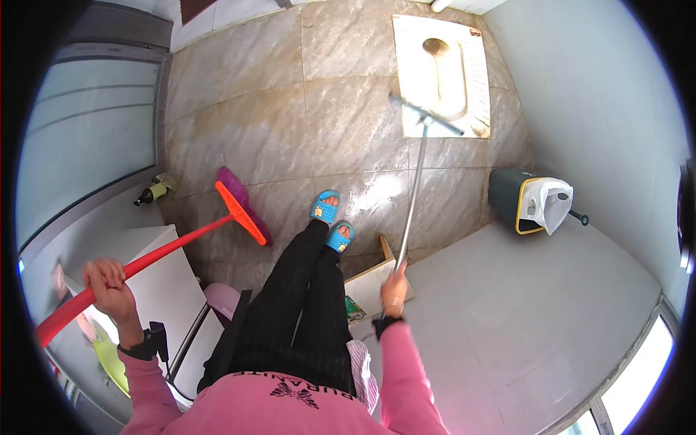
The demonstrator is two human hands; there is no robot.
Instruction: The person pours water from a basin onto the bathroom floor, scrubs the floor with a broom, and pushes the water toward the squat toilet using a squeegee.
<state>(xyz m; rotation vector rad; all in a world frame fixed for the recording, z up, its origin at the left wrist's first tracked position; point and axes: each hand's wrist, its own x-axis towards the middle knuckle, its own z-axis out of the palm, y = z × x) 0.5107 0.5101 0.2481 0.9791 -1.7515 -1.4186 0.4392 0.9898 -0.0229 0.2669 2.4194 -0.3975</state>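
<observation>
My left hand point(107, 290) is wrapped round the red handle of a broom point(174, 250). The broom's orange head with purple bristles rests on the tiled floor, left of my feet. In my right hand point(394, 291) is the metal pole of a squeegee point(416, 185). Its wide blade point(442, 123) lies over the near edge of the white squat toilet point(451, 72), slightly blurred.
Wet-looking tiles point(268, 123) cover the floor. A dark bin point(507, 196) with a white liner stands at the right wall. A green bottle point(151, 193) lies by the left wall. Glass door point(94, 109) at left; white cabinet point(163, 290) near my left hand.
</observation>
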